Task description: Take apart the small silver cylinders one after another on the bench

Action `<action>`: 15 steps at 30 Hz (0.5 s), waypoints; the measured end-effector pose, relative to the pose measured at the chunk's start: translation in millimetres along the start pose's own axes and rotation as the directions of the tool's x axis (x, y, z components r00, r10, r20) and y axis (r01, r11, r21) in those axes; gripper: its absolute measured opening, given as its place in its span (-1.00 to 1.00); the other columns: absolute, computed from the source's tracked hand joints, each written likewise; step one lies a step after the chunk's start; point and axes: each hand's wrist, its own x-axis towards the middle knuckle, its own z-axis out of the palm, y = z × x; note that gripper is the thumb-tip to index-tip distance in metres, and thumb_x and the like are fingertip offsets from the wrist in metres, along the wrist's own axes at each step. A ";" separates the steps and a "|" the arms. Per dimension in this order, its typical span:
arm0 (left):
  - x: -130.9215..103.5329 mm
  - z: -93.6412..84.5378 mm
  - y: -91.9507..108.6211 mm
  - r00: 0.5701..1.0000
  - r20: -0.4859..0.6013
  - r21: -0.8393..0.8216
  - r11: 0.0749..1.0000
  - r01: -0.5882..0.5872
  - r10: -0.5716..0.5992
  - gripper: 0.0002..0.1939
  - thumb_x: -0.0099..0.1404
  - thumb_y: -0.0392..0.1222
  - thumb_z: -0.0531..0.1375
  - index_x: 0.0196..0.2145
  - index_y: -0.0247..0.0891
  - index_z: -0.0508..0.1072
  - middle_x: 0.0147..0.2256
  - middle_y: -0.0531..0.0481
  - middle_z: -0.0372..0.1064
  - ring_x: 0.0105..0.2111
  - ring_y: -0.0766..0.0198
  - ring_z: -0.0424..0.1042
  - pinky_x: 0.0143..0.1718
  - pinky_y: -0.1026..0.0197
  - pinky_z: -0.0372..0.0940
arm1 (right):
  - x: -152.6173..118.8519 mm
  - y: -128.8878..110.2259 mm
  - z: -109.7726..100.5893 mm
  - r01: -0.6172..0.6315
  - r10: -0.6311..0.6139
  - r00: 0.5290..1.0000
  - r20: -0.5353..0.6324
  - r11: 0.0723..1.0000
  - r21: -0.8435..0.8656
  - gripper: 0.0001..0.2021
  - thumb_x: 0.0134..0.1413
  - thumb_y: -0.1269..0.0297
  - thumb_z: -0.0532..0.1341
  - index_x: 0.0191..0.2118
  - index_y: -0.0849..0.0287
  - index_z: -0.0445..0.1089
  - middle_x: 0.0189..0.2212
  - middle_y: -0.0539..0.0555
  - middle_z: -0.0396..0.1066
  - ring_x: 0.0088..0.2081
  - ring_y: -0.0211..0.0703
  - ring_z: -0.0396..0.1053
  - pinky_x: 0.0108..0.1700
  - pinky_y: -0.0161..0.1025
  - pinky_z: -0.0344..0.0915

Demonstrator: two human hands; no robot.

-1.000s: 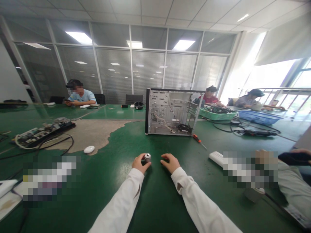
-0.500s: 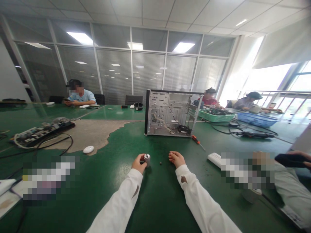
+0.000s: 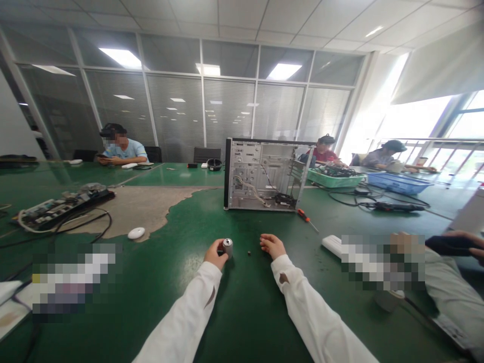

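- Fingers of the left hand (image 3: 216,255) wrap the side of a small silver cylinder (image 3: 228,249), upright on the green counter (image 3: 242,317), lower centre of the frame.
- Right hand (image 3: 274,246), just right of centre, is loosely bent and appears released, clasping nothing visible.
- Between them a tiny dark piece (image 3: 249,253) lies loose, touched by neither hand, so only the cylinder is gripped.
- Beyond, right of centre, an orange-handled screwdriver (image 3: 303,215) lies near the open computer case (image 3: 276,174), which stands mid-frame.
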 end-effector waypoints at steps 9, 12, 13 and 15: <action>1.3 4.9 -2.2 0.999 -0.052 0.027 1.000 0.013 -0.012 -0.58 -0.22 -0.52 0.07 -0.31 -0.30 0.32 -0.37 -0.01 0.38 -0.36 0.28 0.36 -0.23 0.20 0.23 | -2.7 -1.6 0.8 0.021 -0.021 1.000 0.016 0.999 -0.037 -0.77 -0.48 0.37 0.20 -0.49 0.25 0.32 -0.54 0.03 0.36 -0.57 -0.32 0.28 -0.59 -0.36 0.22; 0.6 3.2 -0.2 1.000 -0.027 0.024 1.000 0.012 -0.011 -0.57 -0.21 -0.53 0.07 -0.31 -0.29 0.32 -0.36 0.00 0.38 -0.35 0.28 0.36 -0.22 0.20 0.22 | -3.8 -2.5 1.0 0.026 -0.025 1.000 0.019 0.998 -0.048 -0.78 -0.48 0.38 0.19 -0.48 0.25 0.33 -0.54 0.03 0.36 -0.57 -0.32 0.28 -0.59 -0.36 0.23; 0.3 2.1 0.9 1.000 -0.014 0.020 1.000 0.011 -0.010 -0.57 -0.20 -0.52 0.08 -0.30 -0.29 0.32 -0.35 0.00 0.38 -0.35 0.29 0.36 -0.22 0.21 0.22 | -4.1 -2.7 1.1 0.027 -0.026 0.999 0.020 0.998 -0.051 -0.78 -0.48 0.38 0.19 -0.48 0.25 0.33 -0.54 0.02 0.36 -0.56 -0.31 0.28 -0.59 -0.36 0.23; -0.5 -0.1 3.3 1.000 0.006 0.010 1.000 0.013 -0.013 -0.57 -0.20 -0.52 0.08 -0.30 -0.28 0.32 -0.35 0.00 0.38 -0.34 0.29 0.36 -0.22 0.22 0.22 | -4.7 -3.0 1.3 0.028 -0.027 0.999 0.022 0.998 -0.055 -0.78 -0.48 0.38 0.19 -0.48 0.25 0.33 -0.54 0.02 0.36 -0.56 -0.31 0.28 -0.59 -0.36 0.23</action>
